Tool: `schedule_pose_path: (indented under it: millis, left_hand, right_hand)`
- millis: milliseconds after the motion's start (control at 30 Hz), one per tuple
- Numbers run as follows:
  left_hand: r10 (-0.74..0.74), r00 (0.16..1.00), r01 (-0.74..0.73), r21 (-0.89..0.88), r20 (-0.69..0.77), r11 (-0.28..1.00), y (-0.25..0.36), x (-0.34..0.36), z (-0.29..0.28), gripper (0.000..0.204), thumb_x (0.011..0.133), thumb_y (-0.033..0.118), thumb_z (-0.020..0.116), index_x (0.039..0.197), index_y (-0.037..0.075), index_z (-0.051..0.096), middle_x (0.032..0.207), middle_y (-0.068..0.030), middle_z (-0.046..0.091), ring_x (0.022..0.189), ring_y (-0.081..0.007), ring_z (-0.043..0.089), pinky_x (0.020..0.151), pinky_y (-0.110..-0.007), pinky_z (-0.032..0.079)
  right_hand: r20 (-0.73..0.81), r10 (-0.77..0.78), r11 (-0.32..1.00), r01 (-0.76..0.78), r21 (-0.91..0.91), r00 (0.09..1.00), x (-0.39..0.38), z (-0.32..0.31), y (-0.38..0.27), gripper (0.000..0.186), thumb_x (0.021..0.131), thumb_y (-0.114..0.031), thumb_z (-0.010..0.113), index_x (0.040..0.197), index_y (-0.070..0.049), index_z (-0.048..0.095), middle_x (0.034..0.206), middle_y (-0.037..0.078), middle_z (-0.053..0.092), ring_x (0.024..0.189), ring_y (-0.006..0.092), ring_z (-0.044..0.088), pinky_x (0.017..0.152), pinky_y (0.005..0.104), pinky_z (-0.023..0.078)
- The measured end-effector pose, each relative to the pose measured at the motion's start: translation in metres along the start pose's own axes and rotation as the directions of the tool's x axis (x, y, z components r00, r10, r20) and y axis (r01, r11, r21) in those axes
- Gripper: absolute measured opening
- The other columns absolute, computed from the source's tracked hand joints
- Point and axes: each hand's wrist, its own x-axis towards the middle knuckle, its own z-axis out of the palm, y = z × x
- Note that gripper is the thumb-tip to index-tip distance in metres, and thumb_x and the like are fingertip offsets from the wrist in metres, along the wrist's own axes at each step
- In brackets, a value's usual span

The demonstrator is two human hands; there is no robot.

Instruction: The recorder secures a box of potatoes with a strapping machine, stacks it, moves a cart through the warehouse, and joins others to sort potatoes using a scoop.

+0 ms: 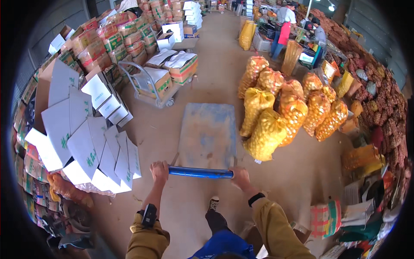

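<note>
Both my hands grip the blue push bar [200,172] of a flatbed cart. My left hand [160,171] is wrapped round its left end, and my right hand [240,177] closes on its right end. Ahead of the bar lies the worn blue-grey platform [208,134] of the cart, scuffed and brown with dirt, with no load on it. To the right of the platform, several full yellow mesh sacks [265,134] stand close together on the floor.
Stacked white cartons [71,125] rise at the left. Beyond them stands another cart [157,101] loaded with open boxes [181,69]. Piled cartons [129,39] line the back left. Heaped reddish sacks [384,99] fill the right side. A person in a red apron [284,32] stands far right.
</note>
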Motion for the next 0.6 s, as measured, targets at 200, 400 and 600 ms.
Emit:
schedule_pose_path:
  millis: [200, 400, 600]
  left_hand:
    - [-0.040, 0.997, 0.035, 0.077, 0.062, 0.996, 0.015, 0.213, 0.069, 0.037, 0.094, 0.031, 0.041, 0.085, 0.004, 0.066, 0.100, -0.0117, 0.063, 0.104, -0.0325, 0.053, 0.096, -0.061, 0.034]
    - [0.039, 0.999, -0.039, 0.092, 0.010, 0.995, 0.040, 0.407, 0.112, 0.035, 0.094, 0.029, 0.043, 0.085, 0.003, 0.064, 0.097, -0.0165, 0.062, 0.104, -0.0353, 0.053, 0.101, -0.065, 0.029]
    - [0.068, 0.998, -0.068, 0.091, 0.003, 0.994, 0.081, 0.596, 0.151, 0.035, 0.094, 0.026, 0.041, 0.085, 0.002, 0.064, 0.093, -0.0156, 0.063, 0.104, -0.0353, 0.053, 0.106, -0.059, 0.027]
  right_hand:
    - [-0.066, 0.026, 1.000, -0.027, -0.015, 0.997, 0.201, 0.011, 0.017, 0.021, 0.068, -0.010, 0.065, 0.088, -0.018, 0.066, 0.084, 0.006, 0.066, 0.087, 0.0293, 0.063, 0.077, 0.0412, 0.050]
    - [-0.036, 0.070, 0.998, -0.070, 0.005, 0.997, 0.380, 0.015, 0.039, 0.023, 0.069, -0.010, 0.064, 0.090, -0.018, 0.066, 0.084, 0.008, 0.065, 0.086, 0.0319, 0.063, 0.076, 0.0416, 0.050]
    - [-0.004, 0.055, 0.998, -0.055, 0.021, 0.998, 0.567, 0.004, 0.059, 0.024, 0.069, -0.010, 0.064, 0.091, -0.018, 0.067, 0.085, 0.009, 0.066, 0.086, 0.0322, 0.063, 0.074, 0.0423, 0.051]
